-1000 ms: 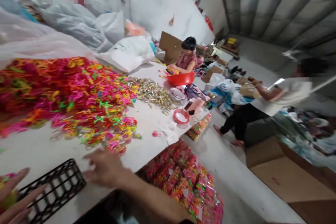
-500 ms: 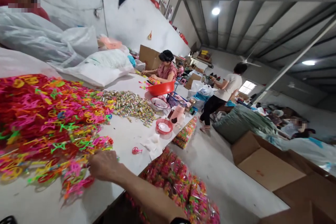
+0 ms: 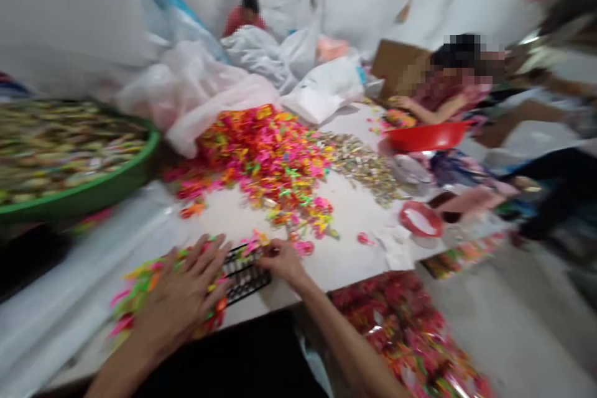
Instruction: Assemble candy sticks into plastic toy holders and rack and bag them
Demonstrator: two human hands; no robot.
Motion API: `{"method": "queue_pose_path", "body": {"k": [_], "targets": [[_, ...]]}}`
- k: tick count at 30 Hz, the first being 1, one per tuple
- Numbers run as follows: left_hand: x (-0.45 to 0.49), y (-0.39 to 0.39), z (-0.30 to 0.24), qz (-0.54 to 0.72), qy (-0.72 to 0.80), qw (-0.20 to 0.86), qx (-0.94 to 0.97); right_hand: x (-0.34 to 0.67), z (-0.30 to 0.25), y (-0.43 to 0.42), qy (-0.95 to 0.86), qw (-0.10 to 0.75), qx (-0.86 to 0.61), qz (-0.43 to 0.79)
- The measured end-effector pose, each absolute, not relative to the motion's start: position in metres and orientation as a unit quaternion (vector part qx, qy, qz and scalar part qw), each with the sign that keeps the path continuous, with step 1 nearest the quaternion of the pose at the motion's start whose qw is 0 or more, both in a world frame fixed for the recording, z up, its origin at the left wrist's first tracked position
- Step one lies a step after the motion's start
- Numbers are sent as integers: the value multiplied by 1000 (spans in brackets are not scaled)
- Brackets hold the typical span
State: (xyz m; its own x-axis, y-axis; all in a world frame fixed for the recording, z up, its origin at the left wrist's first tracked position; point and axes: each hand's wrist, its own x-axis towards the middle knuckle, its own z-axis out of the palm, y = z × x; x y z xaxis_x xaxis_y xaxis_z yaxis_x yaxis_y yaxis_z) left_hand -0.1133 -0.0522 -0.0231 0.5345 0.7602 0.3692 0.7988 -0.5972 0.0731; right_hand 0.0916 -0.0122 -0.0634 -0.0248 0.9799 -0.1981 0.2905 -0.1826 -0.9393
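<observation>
Neon plastic pieces [image 3: 144,280] lie heaped at the near edge of the white tabletop [image 3: 345,249], within easy reach. The left hand [image 3: 177,305] presses open on them; the right hand [image 3: 282,261] seems curled beside a black plastic grid rack [image 3: 245,273], though blur hides any grip.

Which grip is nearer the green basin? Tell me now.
Left grip: it lies on the colored pieces, to the right of the green basin. The right grip is farther right, at the black rack.
</observation>
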Motion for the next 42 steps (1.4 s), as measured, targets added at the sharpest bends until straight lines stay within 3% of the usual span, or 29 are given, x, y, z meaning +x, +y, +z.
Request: {"method": "queue_pose_path", "body": {"k": [4, 16, 24, 30, 36, 42], "targets": [[-118, -47, -6, -86, -498, 55, -861, 91, -60, -3, -526, 351, -573, 521], [-114, -50, -1, -82, -510, 35, -855, 75, -63, 14, -532, 371, -555, 521], [-113, -51, 1, -63, -514, 26, -855, 76, -47, 6, -389, 441, -528, 613], [-113, -51, 1, -58, -515, 21, -855, 48, -55, 4, -482, 437, -492, 578], [-111, -52, 2, -44, -521, 29, -852, 32, -65, 12, -594, 373, -486, 521], [-111, -51, 1, -52, -514, 29, -855, 33, -67, 2, -775, 190, -516, 311]]}}
